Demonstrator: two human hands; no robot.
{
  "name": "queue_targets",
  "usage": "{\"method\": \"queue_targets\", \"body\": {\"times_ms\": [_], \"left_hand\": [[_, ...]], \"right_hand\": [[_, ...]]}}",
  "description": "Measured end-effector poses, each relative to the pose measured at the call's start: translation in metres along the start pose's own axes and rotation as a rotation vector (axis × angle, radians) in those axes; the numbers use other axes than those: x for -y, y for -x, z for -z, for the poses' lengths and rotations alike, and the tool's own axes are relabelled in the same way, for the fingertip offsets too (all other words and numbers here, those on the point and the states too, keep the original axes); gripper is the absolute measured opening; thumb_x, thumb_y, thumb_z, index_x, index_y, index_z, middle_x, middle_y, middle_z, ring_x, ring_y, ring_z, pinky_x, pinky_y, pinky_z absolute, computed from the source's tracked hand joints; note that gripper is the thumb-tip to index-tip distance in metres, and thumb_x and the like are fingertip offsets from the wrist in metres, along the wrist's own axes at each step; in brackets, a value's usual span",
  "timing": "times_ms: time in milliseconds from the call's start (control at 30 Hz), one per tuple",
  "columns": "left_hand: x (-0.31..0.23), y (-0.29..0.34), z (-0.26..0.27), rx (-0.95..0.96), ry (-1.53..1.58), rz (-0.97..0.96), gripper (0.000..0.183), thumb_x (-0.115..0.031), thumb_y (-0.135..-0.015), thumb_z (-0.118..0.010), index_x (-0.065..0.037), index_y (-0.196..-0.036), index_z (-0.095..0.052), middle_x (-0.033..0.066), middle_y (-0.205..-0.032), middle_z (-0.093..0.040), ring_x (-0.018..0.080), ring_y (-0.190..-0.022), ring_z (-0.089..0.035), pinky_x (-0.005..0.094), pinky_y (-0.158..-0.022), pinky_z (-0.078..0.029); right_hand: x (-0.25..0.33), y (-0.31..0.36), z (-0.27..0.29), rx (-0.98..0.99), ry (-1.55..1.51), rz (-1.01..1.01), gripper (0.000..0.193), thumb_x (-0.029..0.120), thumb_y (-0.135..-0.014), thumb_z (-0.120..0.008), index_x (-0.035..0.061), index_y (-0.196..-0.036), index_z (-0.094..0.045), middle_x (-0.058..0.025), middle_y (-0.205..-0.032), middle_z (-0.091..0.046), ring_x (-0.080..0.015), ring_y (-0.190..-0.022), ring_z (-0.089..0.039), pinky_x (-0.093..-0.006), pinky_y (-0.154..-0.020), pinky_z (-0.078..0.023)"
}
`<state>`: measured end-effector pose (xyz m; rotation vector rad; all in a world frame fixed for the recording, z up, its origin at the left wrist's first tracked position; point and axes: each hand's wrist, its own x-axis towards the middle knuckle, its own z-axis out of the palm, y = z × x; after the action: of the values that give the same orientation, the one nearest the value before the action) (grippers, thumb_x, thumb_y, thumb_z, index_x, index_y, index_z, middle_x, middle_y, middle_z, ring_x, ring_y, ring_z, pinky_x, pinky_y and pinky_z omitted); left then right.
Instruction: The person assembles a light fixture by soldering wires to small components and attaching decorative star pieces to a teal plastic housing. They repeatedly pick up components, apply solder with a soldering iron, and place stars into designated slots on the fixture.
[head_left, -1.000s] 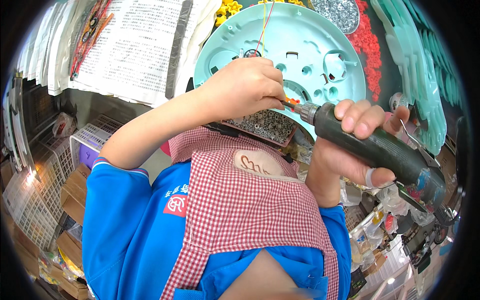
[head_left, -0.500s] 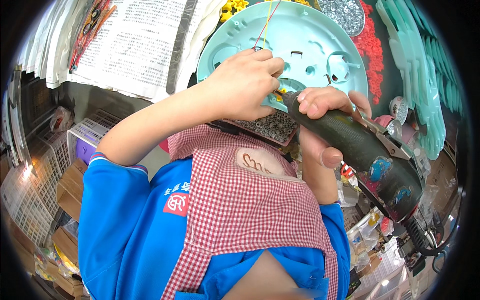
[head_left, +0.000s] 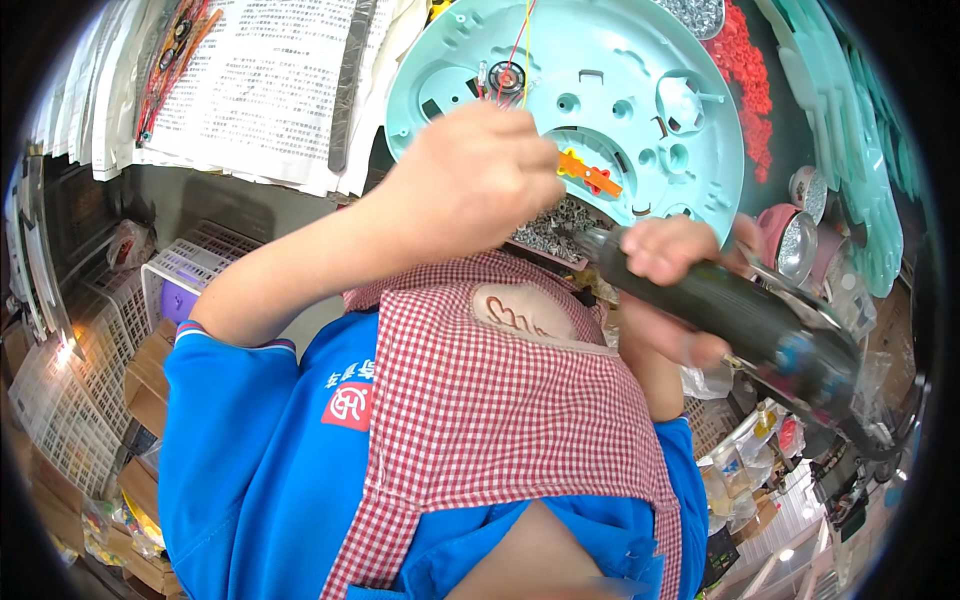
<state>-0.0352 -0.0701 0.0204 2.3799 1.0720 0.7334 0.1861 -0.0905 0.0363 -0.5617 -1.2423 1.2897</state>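
- Since the earlier frames our right hand (head_left: 668, 262) has drawn the dark power screwdriver (head_left: 745, 322) down and right, off the round mint plastic plate (head_left: 640, 60).
- Our left hand (head_left: 475, 180) is curled at the plate's near edge, fingers pinched; what they pinch we cannot tell.
- Our right hand is wrapped firmly round the screwdriver.
- An orange piece (head_left: 590, 176) lies on the plate, just right of the left hand.
- Screws (head_left: 550, 230) lie heaped in a tray just below.
- We judge this a fastening step; next the tip needs lining up squarely over a hole.
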Motion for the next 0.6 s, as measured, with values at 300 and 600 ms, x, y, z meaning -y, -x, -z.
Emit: {"method": "queue_targets", "body": {"times_ms": [300,600], "left_hand": [[-0.018,-0.001,-0.023,0.080,-0.093,-0.093,0.013,-0.020,-0.068,-0.072,-0.013,-0.077,-0.066,-0.0039,-0.082,-0.060,0.0147,-0.085,-0.057,0.0305,-0.075,-0.044],[-0.016,0.003,-0.015,-0.015,0.039,-0.088,0.015,-0.018,-0.068,-0.071,-0.012,-0.081,-0.067,-0.0036,-0.083,-0.064,0.0149,-0.084,-0.059,0.0295,-0.072,-0.045]], "right_hand": [[0.021,-0.010,0.002,-0.039,-0.092,0.088,0.096,0.069,-0.079,-0.064,0.0071,-0.146,-0.034,-0.0039,-0.083,-0.054,-0.0170,-0.073,-0.052,-0.0343,-0.069,-0.044],[0.022,-0.014,-0.002,-0.020,-0.169,0.137,0.108,0.067,-0.077,-0.069,0.0022,-0.149,-0.020,-0.0127,-0.085,-0.060,-0.0252,-0.075,-0.059,-0.0421,-0.072,-0.051]]}}
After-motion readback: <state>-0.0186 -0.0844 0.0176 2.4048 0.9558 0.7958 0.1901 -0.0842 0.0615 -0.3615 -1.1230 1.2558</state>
